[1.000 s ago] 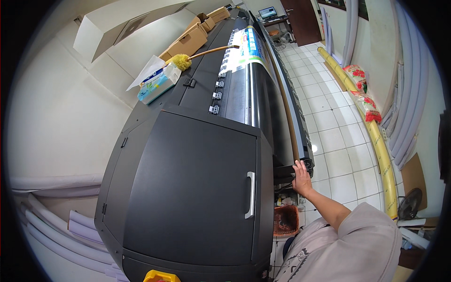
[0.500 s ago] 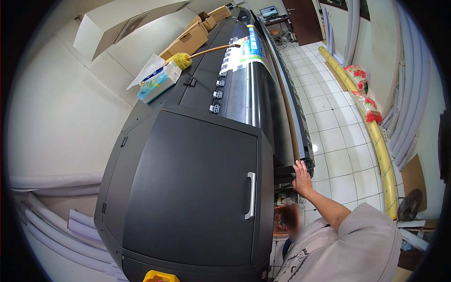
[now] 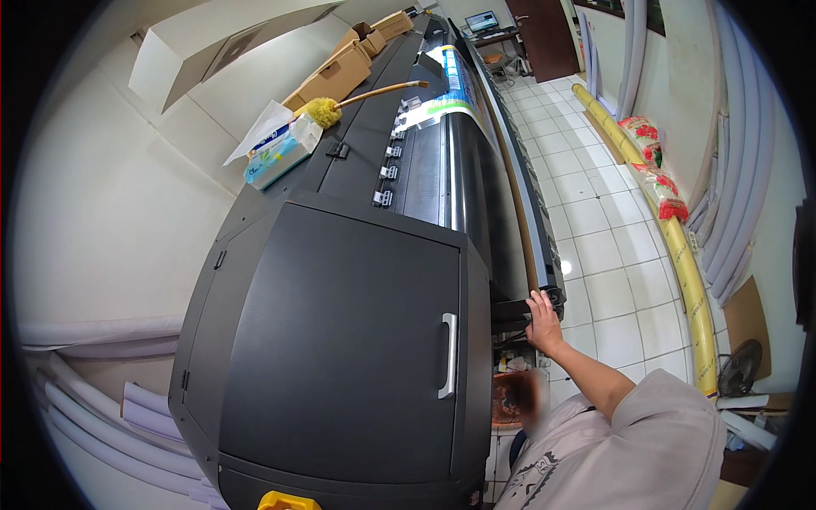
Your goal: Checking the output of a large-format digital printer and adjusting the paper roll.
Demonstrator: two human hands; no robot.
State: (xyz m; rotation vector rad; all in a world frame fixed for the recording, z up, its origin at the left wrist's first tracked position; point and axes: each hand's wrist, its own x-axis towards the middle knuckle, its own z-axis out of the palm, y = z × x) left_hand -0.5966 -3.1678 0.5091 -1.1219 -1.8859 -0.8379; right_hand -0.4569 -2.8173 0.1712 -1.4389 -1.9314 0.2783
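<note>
Black, big, boxy printer [image 3: 340, 340] stands left. Blue-and-white printed sheet [image 3: 456, 85] lies over its front, maybe part done; what's left, I can't tell. Right hand [image 3: 544, 325] touches a long brown bar's [image 3: 530, 268] near end, maybe not squeezing; left hand is out of sight.

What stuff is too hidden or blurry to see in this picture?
In the head view:
Left hand: out of frame.
Right hand: palm hidden by its back.
Orange tub: right side covered by blur.
Yellow object: cut off by bottom edge.
Monitor: screen too small.
</note>
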